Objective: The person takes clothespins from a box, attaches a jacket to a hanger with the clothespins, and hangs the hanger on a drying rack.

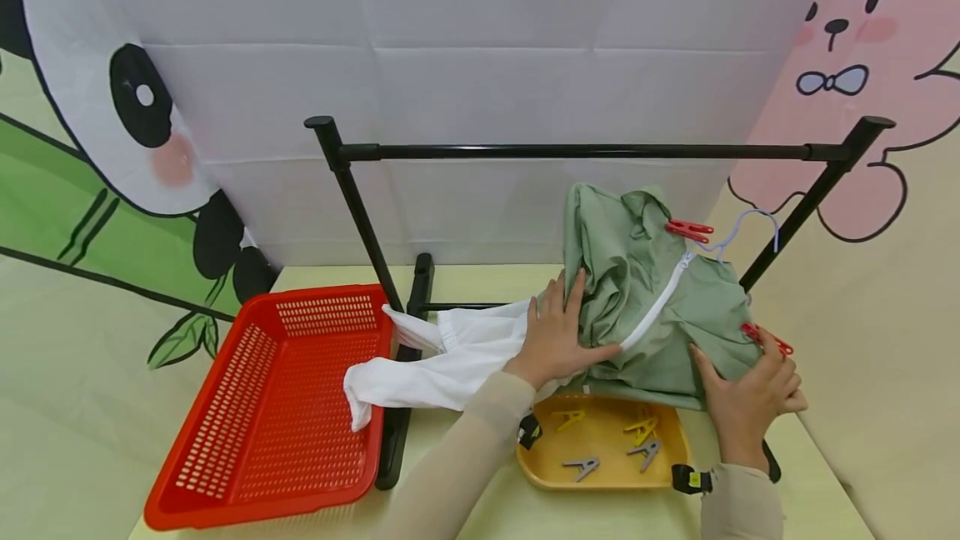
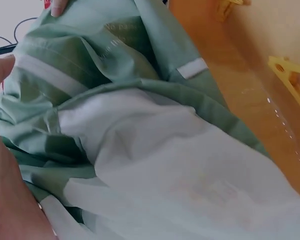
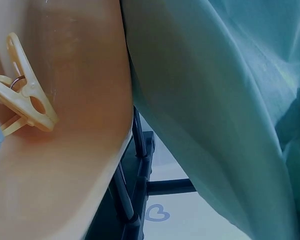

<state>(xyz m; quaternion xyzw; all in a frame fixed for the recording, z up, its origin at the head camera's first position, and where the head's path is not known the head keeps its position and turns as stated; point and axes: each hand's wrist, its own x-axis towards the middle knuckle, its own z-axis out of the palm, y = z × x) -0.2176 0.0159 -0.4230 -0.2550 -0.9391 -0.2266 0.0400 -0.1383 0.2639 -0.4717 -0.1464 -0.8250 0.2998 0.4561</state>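
A green garment (image 1: 697, 307) with a white zipper (image 1: 660, 298) lies bunched over the right part of a black rack. My left hand (image 1: 555, 332), its fingers spread, rests on the garment's left side. Out from under its edge comes white cloth (image 2: 155, 150), with two long white pieces (image 1: 420, 382) stretching left over the red basket's rim. My right hand (image 1: 753, 394) touches the garment's right edge, thumb on the cloth and fingers over a red clothespin (image 1: 783, 347). A second red clothespin (image 1: 688, 230) sits near the pale blue hanger hook (image 1: 750, 215).
A red basket (image 1: 262, 490) stands at the left, beside the rack's foot. The black rack bar (image 1: 585, 152) spans above the garment. In front, a yellow tray (image 1: 607, 482) holds yellow clothespins (image 1: 570, 418) and grey clothespins (image 1: 582, 467).
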